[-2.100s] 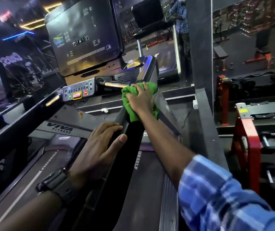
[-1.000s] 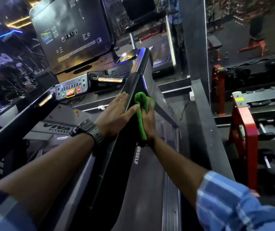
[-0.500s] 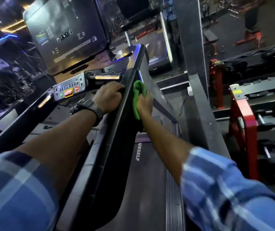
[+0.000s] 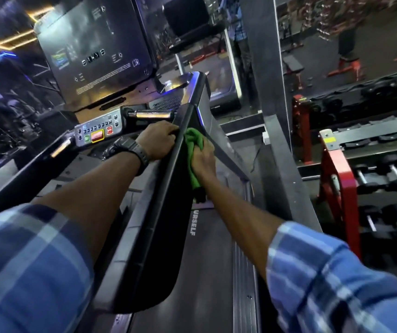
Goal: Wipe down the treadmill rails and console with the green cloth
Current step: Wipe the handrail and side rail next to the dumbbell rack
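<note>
A black treadmill rail (image 4: 154,227) runs from the lower middle up to the console. My right hand (image 4: 204,159) presses a green cloth (image 4: 193,143) against the rail's outer right side, near its upper end. My left hand (image 4: 159,143), with a black watch on the wrist, curls over the rail's inner edge just across from the cloth. The console screen (image 4: 91,51) stands tilted above, with a button panel (image 4: 97,132) and a silver grip bar (image 4: 151,114) below it.
The treadmill belt (image 4: 199,272) lies below the rail. A grey pillar (image 4: 262,68) and sloping frame stand to the right. Beyond them a red rack (image 4: 336,179) holds dumbbells. The left rail (image 4: 24,174) crosses at left. A person stands far back.
My left hand slid up the rail and closed over its inner edge. My right hand moved the cloth from the rail's top to its outer side and pushed it up.
</note>
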Action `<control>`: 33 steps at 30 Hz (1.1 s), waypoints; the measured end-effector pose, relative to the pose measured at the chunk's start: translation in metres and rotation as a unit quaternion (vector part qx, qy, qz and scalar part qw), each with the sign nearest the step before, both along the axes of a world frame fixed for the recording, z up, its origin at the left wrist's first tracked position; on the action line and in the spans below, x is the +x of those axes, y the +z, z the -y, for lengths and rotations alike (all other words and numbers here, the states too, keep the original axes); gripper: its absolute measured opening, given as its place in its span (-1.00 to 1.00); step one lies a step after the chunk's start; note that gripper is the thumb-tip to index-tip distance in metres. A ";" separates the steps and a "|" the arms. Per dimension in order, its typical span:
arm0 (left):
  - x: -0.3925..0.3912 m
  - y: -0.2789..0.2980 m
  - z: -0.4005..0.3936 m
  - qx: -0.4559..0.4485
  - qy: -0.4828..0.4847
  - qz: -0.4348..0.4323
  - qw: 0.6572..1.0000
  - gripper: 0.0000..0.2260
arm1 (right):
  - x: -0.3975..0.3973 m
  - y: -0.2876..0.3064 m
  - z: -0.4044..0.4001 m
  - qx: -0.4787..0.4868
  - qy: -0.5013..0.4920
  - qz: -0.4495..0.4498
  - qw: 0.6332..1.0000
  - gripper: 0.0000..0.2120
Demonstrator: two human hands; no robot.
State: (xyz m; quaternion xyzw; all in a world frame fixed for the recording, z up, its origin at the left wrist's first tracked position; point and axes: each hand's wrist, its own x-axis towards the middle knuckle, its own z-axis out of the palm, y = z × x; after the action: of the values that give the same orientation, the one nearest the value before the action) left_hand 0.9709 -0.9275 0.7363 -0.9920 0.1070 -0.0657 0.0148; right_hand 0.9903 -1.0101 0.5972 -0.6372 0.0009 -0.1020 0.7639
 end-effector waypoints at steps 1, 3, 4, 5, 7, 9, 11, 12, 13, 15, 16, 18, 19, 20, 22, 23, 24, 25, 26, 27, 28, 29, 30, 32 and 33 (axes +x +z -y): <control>-0.002 0.003 -0.001 0.002 -0.001 -0.008 1.000 -0.65 | 0.000 0.014 0.005 -0.027 0.003 -0.008 1.000 -0.39; -0.012 0.010 -0.003 0.010 -0.005 -0.007 1.000 -0.67 | -0.030 0.034 0.003 -0.051 -0.020 0.048 0.997 -0.44; -0.021 0.012 -0.006 0.015 -0.009 0.004 1.000 -0.68 | -0.058 0.036 0.003 -0.040 -0.026 0.097 0.994 -0.47; -0.028 0.012 -0.009 0.019 -0.017 0.015 1.000 -0.67 | -0.086 0.027 0.002 -0.024 -0.026 0.144 0.989 -0.50; -0.047 0.011 -0.013 0.011 -0.043 0.034 0.998 -0.62 | -0.146 -0.009 -0.010 -0.001 -0.006 0.170 0.985 -0.57; -0.066 0.008 -0.015 -0.001 -0.055 0.046 0.997 -0.59 | -0.198 -0.034 -0.015 0.065 0.021 0.119 0.991 -0.60; -0.079 0.009 -0.013 0.011 -0.058 0.044 0.997 -0.54 | -0.200 -0.036 -0.012 0.111 0.015 0.027 0.993 -0.67; -0.088 0.010 -0.012 0.019 -0.062 0.045 0.997 -0.53 | -0.184 -0.028 -0.008 0.118 0.004 -0.019 0.993 -0.69; -0.104 0.012 -0.015 0.029 -0.072 0.044 0.996 -0.53 | -0.173 -0.015 -0.006 0.148 0.011 -0.060 0.987 -0.72; -0.126 0.010 -0.021 0.049 -0.091 0.040 0.994 -0.51 | -0.151 0.003 -0.002 0.151 0.006 -0.048 0.987 -0.70; -0.139 0.008 -0.024 0.061 -0.091 0.039 0.993 -0.51 | -0.154 0.008 -0.007 0.137 0.004 -0.046 0.990 -0.68; -0.163 0.004 -0.027 0.082 -0.082 0.041 0.992 -0.58 | -0.186 0.009 -0.017 0.084 -0.009 -0.029 0.996 -0.68; -0.172 0.003 -0.030 0.079 -0.077 0.046 0.993 -0.63 | -0.214 0.012 -0.019 0.046 -0.030 -0.020 0.998 -0.61; -0.176 0.001 -0.032 0.069 -0.075 0.047 0.994 -0.65 | -0.242 0.016 -0.020 0.022 -0.047 0.008 0.999 -0.53; -0.185 -0.001 -0.037 0.046 -0.074 0.034 0.996 -0.65 | -0.300 0.023 -0.029 -0.021 -0.083 0.098 0.992 -0.52; -0.188 -0.002 -0.038 0.046 -0.076 0.029 0.996 -0.67 | -0.322 0.021 -0.033 -0.038 -0.087 0.134 0.986 -0.52; -0.189 -0.002 -0.038 0.043 -0.085 0.027 0.995 -0.70 | -0.342 0.014 -0.035 -0.052 -0.078 0.173 0.981 -0.52; -0.192 -0.002 -0.037 0.034 -0.089 0.021 0.995 -0.73 | -0.352 0.002 -0.035 -0.081 -0.076 0.202 0.973 -0.51; -0.195 -0.002 -0.035 0.038 -0.095 0.020 0.995 -0.75 | -0.356 -0.004 -0.029 -0.105 -0.067 0.215 0.969 -0.51; -0.195 -0.001 -0.033 0.047 -0.104 0.023 0.993 -0.76 | -0.348 -0.001 -0.022 -0.106 -0.063 0.201 0.972 -0.51; -0.195 0.000 -0.034 0.053 -0.114 0.025 0.992 -0.73 | -0.335 0.011 -0.016 -0.082 -0.064 0.162 0.981 -0.52; -0.195 0.003 -0.033 0.059 -0.125 0.020 0.990 -0.69 | -0.319 0.028 -0.012 -0.078 -0.074 0.135 0.985 -0.52; -0.196 0.005 -0.034 0.053 -0.141 0.009 0.989 -0.64 | -0.310 0.047 -0.013 -0.094 -0.077 0.123 0.985 -0.51; -0.194 0.008 -0.034 0.046 -0.162 -0.021 0.986 -0.66 | -0.314 0.062 -0.027 -0.207 -0.089 0.182 0.957 -0.50; -0.193 0.010 -0.034 0.066 -0.148 -0.028 0.986 -0.72 | -0.324 0.056 -0.033 -0.273 -0.105 0.233 0.927 -0.51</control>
State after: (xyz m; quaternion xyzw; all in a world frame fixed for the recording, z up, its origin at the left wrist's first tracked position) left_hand 0.7777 -0.8931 0.7464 -0.9636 0.2566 -0.0323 0.0669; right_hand 0.6663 -0.9767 0.6537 -0.7757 -0.1380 -0.3237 0.5239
